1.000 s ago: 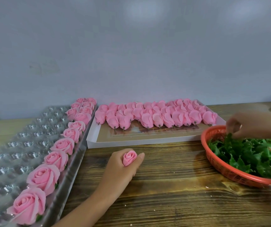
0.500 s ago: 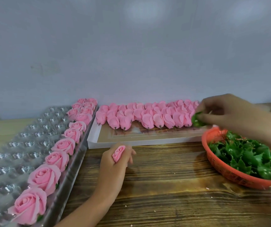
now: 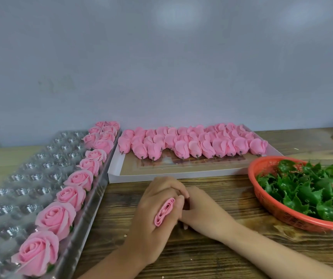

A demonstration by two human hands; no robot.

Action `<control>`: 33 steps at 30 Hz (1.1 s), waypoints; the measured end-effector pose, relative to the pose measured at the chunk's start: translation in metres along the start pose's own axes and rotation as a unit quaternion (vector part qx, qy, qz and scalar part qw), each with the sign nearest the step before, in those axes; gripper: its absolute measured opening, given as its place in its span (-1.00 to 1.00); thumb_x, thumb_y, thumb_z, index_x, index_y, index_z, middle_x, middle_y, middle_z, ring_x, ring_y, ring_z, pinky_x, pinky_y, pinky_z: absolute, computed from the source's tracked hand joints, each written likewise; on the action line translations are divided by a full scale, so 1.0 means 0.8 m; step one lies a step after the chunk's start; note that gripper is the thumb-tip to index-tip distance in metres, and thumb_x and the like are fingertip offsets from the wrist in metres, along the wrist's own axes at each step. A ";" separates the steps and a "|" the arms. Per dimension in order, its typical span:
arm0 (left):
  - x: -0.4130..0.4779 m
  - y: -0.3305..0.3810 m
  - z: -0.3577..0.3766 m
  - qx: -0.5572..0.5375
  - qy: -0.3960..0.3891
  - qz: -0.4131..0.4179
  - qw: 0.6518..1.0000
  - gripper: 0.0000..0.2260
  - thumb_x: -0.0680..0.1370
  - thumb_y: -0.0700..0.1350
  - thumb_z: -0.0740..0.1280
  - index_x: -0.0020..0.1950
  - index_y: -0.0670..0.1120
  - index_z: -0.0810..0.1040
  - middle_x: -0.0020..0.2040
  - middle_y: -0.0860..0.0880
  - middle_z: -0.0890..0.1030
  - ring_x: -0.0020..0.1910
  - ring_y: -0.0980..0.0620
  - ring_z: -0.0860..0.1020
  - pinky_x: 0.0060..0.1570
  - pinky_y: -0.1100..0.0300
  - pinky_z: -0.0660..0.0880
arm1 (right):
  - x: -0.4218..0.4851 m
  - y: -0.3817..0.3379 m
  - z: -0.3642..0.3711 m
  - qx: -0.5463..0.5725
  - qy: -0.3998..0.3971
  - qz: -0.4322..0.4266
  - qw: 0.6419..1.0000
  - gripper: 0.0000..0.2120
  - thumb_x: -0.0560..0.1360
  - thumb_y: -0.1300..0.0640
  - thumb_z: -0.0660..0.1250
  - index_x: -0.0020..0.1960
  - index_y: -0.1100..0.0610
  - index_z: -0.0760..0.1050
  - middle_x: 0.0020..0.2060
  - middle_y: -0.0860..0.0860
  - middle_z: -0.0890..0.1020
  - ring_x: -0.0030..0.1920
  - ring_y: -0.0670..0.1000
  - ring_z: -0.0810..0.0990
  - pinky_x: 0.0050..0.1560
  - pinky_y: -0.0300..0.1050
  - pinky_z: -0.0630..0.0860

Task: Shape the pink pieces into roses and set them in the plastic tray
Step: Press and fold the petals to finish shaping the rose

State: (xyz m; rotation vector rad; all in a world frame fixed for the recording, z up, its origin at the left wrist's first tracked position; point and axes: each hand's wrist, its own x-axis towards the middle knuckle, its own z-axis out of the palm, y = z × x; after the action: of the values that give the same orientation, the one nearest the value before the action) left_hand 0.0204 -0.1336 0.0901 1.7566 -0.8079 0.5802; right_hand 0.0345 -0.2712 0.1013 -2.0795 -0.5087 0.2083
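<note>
The wooden table (image 3: 232, 190) carries everything. Along its left edge lies the clear plastic tray (image 3: 30, 178), most cups bare, with finished roses (image 3: 75, 195) lined up along its right side and doubled toward the back. At the back edge, against the wall, a white box (image 3: 161, 176) holds the rows of unshaped pink pieces (image 3: 191, 143). An orange basket (image 3: 282, 214) of green leaves (image 3: 306, 190) sits at the right edge. Near the front middle, the left hand (image 3: 151, 224) curls round one pink piece (image 3: 164, 211), gripping it. The right hand (image 3: 199, 208) presses against it with fingertips tucked out of sight, so I cannot tell whether it holds anything. The step in hand looks like shaping this one. Next, I judge, comes opening its petals without crushing them, then seating it in the nearest free cup.
</note>
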 end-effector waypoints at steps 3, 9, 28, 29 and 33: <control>0.000 -0.001 0.000 -0.002 -0.025 -0.022 0.999 -0.78 0.61 -0.06 0.16 -0.23 0.13 0.43 -0.03 0.07 0.55 -0.01 -0.06 0.54 -0.11 0.08 0.47 | 0.002 0.000 0.004 0.044 -0.018 -0.004 0.999 -0.58 0.53 0.33 0.25 -0.33 -0.12 0.53 -0.51 -0.15 0.55 -0.46 -0.20 0.51 -0.32 -0.30 0.46; 0.003 -0.011 0.002 0.013 -0.010 -0.080 0.997 -0.70 0.58 -0.01 0.17 -0.20 -0.10 0.59 -0.04 0.08 0.58 0.07 -0.04 0.54 0.08 0.17 0.44 | 0.003 0.001 -0.004 0.144 -0.059 0.033 0.987 -0.73 0.56 0.35 0.26 -0.17 0.04 0.57 -0.40 -0.15 0.61 -0.36 -0.25 0.58 -0.25 -0.38 0.50; 0.004 -0.022 0.003 0.023 -0.015 -0.173 0.985 -0.72 0.53 0.14 0.17 -0.04 0.06 0.61 -0.07 0.11 0.59 0.05 0.08 0.56 0.06 0.28 0.44 | 0.010 0.012 -0.009 0.276 -0.111 0.093 0.950 -0.79 0.60 0.37 0.23 -0.01 0.17 0.62 -0.20 -0.02 0.69 -0.16 -0.12 0.66 -0.14 -0.32 0.59; 0.003 -0.021 0.003 0.022 -0.016 -0.169 0.985 -0.73 0.53 0.14 0.17 -0.04 0.06 0.61 -0.08 0.11 0.59 0.05 0.08 0.56 0.04 0.31 0.44 | 0.010 0.013 -0.010 0.295 -0.113 0.097 0.944 -0.78 0.59 0.38 0.22 -0.02 0.18 0.62 -0.21 -0.02 0.69 -0.18 -0.12 0.66 -0.15 -0.32 0.59; 0.003 -0.024 0.003 0.005 -0.006 -0.190 0.982 -0.77 0.56 0.10 0.21 -0.06 0.05 0.62 -0.09 0.10 0.60 0.02 0.11 0.57 -0.01 0.33 0.44 | 0.010 0.015 -0.013 0.319 -0.122 0.099 0.934 -0.81 0.61 0.39 0.20 0.11 0.29 0.57 -0.19 0.00 0.68 -0.19 -0.13 0.66 -0.12 -0.30 0.59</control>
State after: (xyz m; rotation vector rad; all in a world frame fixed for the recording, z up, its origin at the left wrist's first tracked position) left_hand 0.0365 -0.1328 0.0795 1.8641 -0.4572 0.3172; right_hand 0.0489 -0.2816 0.0972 -1.4655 -0.3166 0.6670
